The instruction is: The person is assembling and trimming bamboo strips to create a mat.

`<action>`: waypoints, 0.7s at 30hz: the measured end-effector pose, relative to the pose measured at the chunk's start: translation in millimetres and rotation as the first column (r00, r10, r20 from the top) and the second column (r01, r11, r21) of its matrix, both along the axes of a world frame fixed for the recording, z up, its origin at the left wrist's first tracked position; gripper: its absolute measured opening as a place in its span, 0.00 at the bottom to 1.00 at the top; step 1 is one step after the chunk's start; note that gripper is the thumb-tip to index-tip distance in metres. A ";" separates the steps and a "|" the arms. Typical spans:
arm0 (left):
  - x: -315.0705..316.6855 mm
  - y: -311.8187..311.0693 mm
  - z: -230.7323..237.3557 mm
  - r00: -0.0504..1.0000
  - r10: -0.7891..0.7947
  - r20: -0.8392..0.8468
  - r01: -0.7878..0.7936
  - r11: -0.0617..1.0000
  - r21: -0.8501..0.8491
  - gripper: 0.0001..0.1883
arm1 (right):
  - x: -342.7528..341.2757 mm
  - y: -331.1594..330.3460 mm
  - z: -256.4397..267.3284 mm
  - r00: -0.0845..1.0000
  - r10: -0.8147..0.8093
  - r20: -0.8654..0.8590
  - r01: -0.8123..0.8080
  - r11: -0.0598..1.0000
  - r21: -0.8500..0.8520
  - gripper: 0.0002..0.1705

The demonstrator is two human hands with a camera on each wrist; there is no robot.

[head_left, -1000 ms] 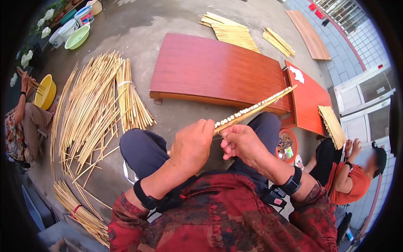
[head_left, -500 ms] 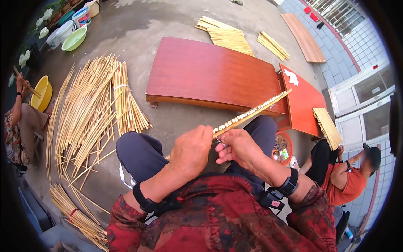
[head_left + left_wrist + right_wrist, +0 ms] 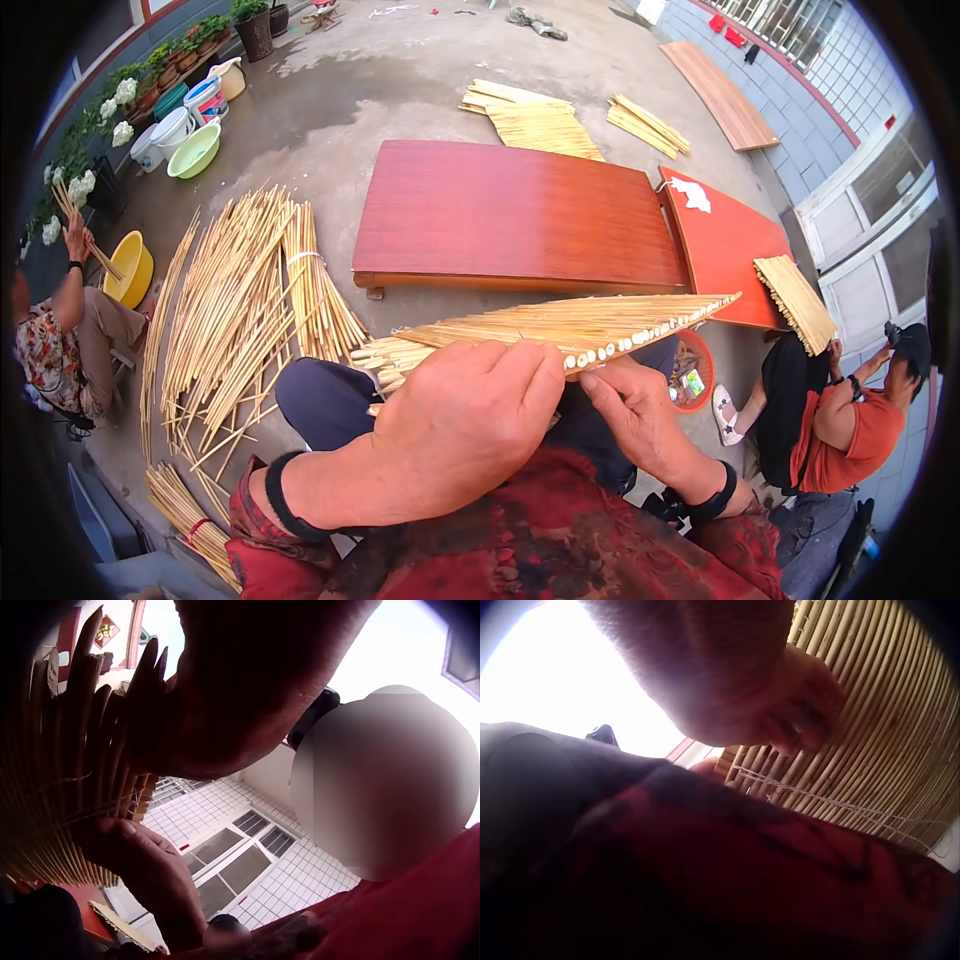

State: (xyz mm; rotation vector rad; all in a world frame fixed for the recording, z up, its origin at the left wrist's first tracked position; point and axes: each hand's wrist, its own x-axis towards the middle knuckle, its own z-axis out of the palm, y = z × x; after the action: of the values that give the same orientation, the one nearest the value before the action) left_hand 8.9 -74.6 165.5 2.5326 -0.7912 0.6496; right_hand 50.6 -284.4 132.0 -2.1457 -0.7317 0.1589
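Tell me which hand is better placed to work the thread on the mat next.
Likely the right hand: its curled fingers lie near the thread under the mat, while the left hand is busy gripping the mat.

Straw-yellow mat of thin round plant stalks [image 3: 560, 322], held up at a tilt over the person's dark-trousered knees [image 3: 318, 402], with a neat row of white cut ends [image 3: 612, 350] along the near edge. Left hand [image 3: 482, 412] grips it at that edge; right hand [image 3: 642, 405] pinches it just beside, fingers against the underside. Pale thread [image 3: 787, 786] crosses the stalks under there, and the far-left ends are pretty uneven.
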 end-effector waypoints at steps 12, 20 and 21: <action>-23.8 -0.4 65.2 0.973 0.183 0.143 -0.198 0.975 0.101 0.21 | 12.6 -8.0 35.4 0.895 0.100 0.434 -0.194 0.965 0.177 0.11; -25.3 -3.7 111.7 0.938 0.192 0.289 -0.230 0.967 0.105 0.22 | 25.2 -12.8 79.3 0.831 0.113 0.544 -0.281 0.930 0.236 0.13; -23.8 -4.5 113.3 0.929 0.200 0.313 -0.245 0.963 0.111 0.22 | 28.1 -11.0 83.4 0.838 0.106 0.536 -0.261 0.939 0.222 0.15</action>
State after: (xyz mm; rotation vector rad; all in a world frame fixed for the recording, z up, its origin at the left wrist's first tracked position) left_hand -14.9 -79.1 278.8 2.7231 -0.6730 1.1095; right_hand 78.6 -295.5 215.4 -1.8379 -1.1968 -0.4248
